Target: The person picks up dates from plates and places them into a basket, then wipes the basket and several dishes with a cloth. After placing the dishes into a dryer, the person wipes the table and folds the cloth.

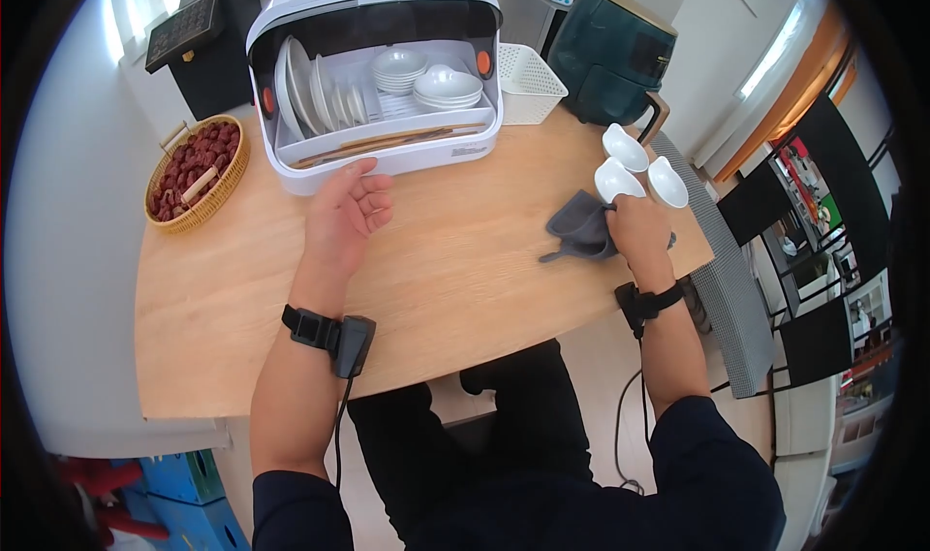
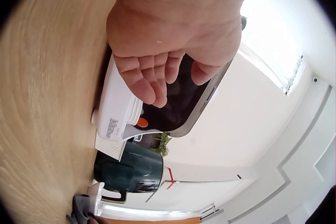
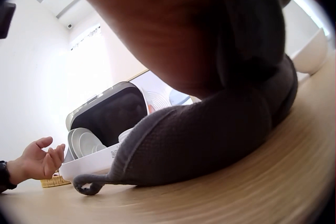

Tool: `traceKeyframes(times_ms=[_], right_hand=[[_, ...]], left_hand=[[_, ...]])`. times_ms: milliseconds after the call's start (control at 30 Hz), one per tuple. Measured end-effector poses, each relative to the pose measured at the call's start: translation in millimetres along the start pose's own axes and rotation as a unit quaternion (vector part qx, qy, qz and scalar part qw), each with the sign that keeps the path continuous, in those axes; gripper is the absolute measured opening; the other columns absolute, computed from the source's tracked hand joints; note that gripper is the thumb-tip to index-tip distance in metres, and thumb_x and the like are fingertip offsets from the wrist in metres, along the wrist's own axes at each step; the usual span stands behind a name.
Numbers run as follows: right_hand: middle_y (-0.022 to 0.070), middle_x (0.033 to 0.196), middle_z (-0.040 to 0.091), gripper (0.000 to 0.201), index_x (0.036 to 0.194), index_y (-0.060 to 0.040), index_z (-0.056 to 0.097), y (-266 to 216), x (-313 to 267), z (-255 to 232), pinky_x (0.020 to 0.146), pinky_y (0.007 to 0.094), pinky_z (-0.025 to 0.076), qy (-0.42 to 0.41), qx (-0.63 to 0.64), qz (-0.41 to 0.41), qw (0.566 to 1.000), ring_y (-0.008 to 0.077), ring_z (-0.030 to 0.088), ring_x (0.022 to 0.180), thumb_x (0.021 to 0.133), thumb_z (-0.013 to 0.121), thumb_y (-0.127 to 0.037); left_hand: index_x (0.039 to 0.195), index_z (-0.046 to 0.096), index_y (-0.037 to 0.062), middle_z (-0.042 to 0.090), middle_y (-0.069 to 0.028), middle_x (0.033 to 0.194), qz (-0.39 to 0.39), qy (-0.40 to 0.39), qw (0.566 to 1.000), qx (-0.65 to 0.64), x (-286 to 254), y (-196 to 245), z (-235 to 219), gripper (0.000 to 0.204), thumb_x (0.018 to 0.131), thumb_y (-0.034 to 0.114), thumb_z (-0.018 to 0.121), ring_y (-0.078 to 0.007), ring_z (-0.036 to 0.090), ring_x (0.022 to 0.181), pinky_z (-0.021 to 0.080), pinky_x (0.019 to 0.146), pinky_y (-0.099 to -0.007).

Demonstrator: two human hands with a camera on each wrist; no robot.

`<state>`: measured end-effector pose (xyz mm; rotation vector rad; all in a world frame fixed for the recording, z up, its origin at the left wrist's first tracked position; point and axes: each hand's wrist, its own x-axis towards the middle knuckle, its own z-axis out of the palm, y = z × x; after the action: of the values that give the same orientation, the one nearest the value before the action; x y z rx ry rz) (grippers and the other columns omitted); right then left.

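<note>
On the right of the table, the right hand [image 1: 639, 229] grips a grey cloth [image 1: 581, 225], part of which spreads on the wood to the left of the hand. In the right wrist view the cloth [image 3: 199, 140] bulges under the palm, its hanging loop lying on the table. Just beyond the hand stand three small white bowls [image 1: 666, 183]. The left hand [image 1: 349, 207], palm turned up and fingers loosely bent, holds nothing in front of the dish cabinet [image 1: 407, 156]. Its empty fingers also show in the left wrist view, where the hand [image 2: 173, 40] hangs before the cabinet.
The white cabinet, its lid raised, holds plates [image 1: 300, 91], stacked bowls [image 1: 448, 86] and chopsticks. A basket of red fruit [image 1: 242, 154] stands at the left. Behind the small bowls are a white basket [image 1: 528, 86] and a green air fryer [image 1: 610, 57]. A grey bench [image 1: 727, 289] adjoins the right edge.
</note>
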<state>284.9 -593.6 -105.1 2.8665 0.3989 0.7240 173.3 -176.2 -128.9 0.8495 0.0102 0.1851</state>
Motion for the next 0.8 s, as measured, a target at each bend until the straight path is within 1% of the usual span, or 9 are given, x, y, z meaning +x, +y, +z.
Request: traceKeyframes(times_ms=[200,300,400,467,567,600,667,733,800], right_hand=[[0.0157,0.076,0.072,0.014,0.081,-0.0076,0.071,-32.1,0.1,-36.2,0.063,0.0463,0.056,0.028,0.024,-0.065,0.997,0.0351,0.072,0.072,0.084,0.074,-0.021],[0.0112,0.071,0.068,0.014,0.079,-0.0086,0.065,-90.4,-8.0,-75.7,0.057,0.0447,0.053,0.126,0.164,-0.142,0.968,0.0324,0.069,0.067,0.083,0.073,-0.018],[0.0073,0.067,0.064,0.015,0.078,-0.0104,0.06,-148.9,-10.3,-95.8,0.054,0.042,0.05,0.162,0.242,-0.229,0.929,0.0291,0.066,0.061,0.082,0.073,-0.017],[0.0074,0.074,0.066,0.021,0.095,-0.0111,0.07,-179.9,-9.3,-102.8,0.057,0.0421,0.05,0.135,0.304,-0.293,0.896,0.0291,0.067,0.068,0.077,0.078,-0.016],[0.0053,0.071,0.067,0.012,0.086,-0.0094,0.065,-209.3,-3.8,-106.6,0.054,0.0418,0.05,0.13,0.351,-0.322,0.869,0.0288,0.067,0.065,0.082,0.073,-0.017],[0.0053,0.071,0.067,0.012,0.086,-0.0094,0.065,-208.5,-0.6,-108.4,0.054,0.0418,0.05,0.132,0.356,-0.325,0.866,0.0288,0.067,0.065,0.082,0.073,-0.017],[0.0098,0.08,0.073,0.02,0.1,-0.0047,0.072,-190.5,11.8,-113.2,0.06,0.0386,0.054,-0.008,0.449,-0.294,0.844,0.0267,0.071,0.071,0.083,0.073,-0.016],[0.0139,0.088,0.076,0.028,0.109,-0.0021,0.074,-167.3,33.1,-111.7,0.068,0.0343,0.056,-0.121,0.579,-0.186,0.785,0.0232,0.073,0.075,0.085,0.071,-0.016],[0.0139,0.086,0.075,0.024,0.104,-0.0008,0.075,-152.5,59.0,-105.0,0.071,0.0308,0.055,-0.064,0.604,-0.104,0.787,0.0201,0.072,0.074,0.089,0.069,-0.019]], left_hand=[[0.125,0.063,0.0019,0.073,-0.0121,0.104,-0.02,0.018,0.998,0.063,-3.2,-2.6,10.0,0.035,0.104,0.029,0.056,-0.0186,0.072,0.085,0.059,0.075,-0.0319],[0.133,0.059,0.0007,0.069,-0.0171,0.122,-0.071,0.017,0.982,0.172,-7.9,-10.1,24.7,0.047,0.105,0.038,0.056,-0.0233,0.07,0.106,0.058,0.09,-0.0372],[0.147,0.048,0.001,0.058,-0.0186,0.142,-0.059,-0.036,0.993,0.095,-9.1,-21.6,26.6,0.063,0.106,0.049,0.053,-0.0285,0.06,0.129,0.05,0.106,-0.0436],[0.154,0.039,0.005,0.049,-0.0164,0.152,-0.015,-0.146,0.989,-0.006,-7.8,-22.2,27.8,0.071,0.104,0.054,0.054,-0.0275,0.047,0.142,0.042,0.116,-0.0459],[0.151,0.042,0.0081,0.054,-0.0142,0.149,0.008,-0.104,0.994,-0.036,-14.5,-6.4,29.8,0.067,0.104,0.055,0.052,-0.0291,0.053,0.138,0.044,0.114,-0.0467],[0.151,0.042,0.0078,0.056,-0.0143,0.147,0.017,-0.082,0.994,-0.07,-14.3,-2.2,27.8,0.067,0.104,0.054,0.052,-0.0296,0.055,0.136,0.046,0.113,-0.0463],[0.15,0.043,0.0074,0.057,-0.0137,0.145,0.042,-0.073,0.994,-0.065,-10.6,5.1,21.0,0.065,0.104,0.053,0.052,-0.0292,0.057,0.133,0.048,0.111,-0.0459],[0.149,0.044,0.0069,0.059,-0.0132,0.143,0.064,-0.064,0.994,-0.064,-8.1,6.9,16.4,0.064,0.104,0.052,0.052,-0.0288,0.06,0.13,0.051,0.109,-0.0454],[0.147,0.047,0.0068,0.06,-0.0121,0.142,0.066,-0.038,0.997,-0.022,-6.3,3.9,16.3,0.062,0.104,0.052,0.051,-0.026,0.062,0.128,0.055,0.105,-0.044]])
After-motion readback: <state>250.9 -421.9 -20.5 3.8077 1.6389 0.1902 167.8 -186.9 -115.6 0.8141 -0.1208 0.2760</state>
